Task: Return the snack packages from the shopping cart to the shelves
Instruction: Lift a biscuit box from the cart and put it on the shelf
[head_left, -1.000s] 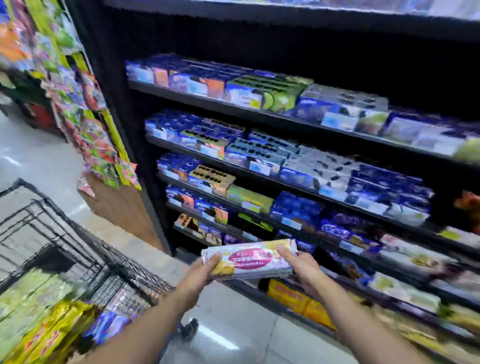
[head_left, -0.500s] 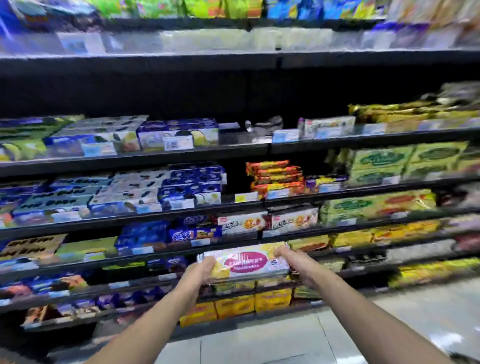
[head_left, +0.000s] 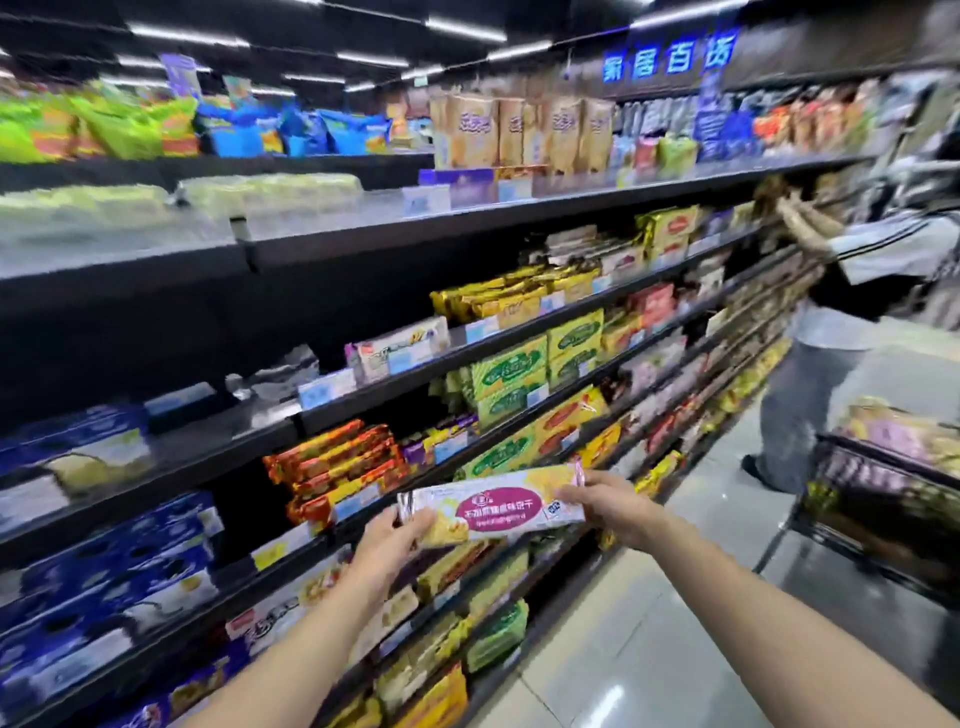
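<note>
You hold the packet (head_left: 493, 506) in both hands, level and lengthwise, out in front of the shelves (head_left: 395, 228) and clear of them. Your left hand (head_left: 387, 545) grips its left end, thumb on the front face and fingers curled behind; your right hand (head_left: 610, 506) pinches the right end by the crimped seal, fingers closed on the wrapper. The packet is long and pale, with a magenta oval label in the middle and a biscuit picture towards the left — it spans the gap between your two hands, touching nothing else.

Just behind it, the shelf rows carry red-orange packs (head_left: 332, 462), green packs (head_left: 511, 371) and, lower left, blue boxes (head_left: 104, 566). One stretch of shelf above the blue boxes, on the left, looks bare and dark.

The shelves run away to the right along a grey tiled floor (head_left: 649, 623). A black wire cart (head_left: 883, 499) stands at the right edge with packs in it, and beyond it another person (head_left: 831, 332) reaches into the shelves. A blue lit sign (head_left: 670, 60) hangs overhead among ceiling strip lights.
</note>
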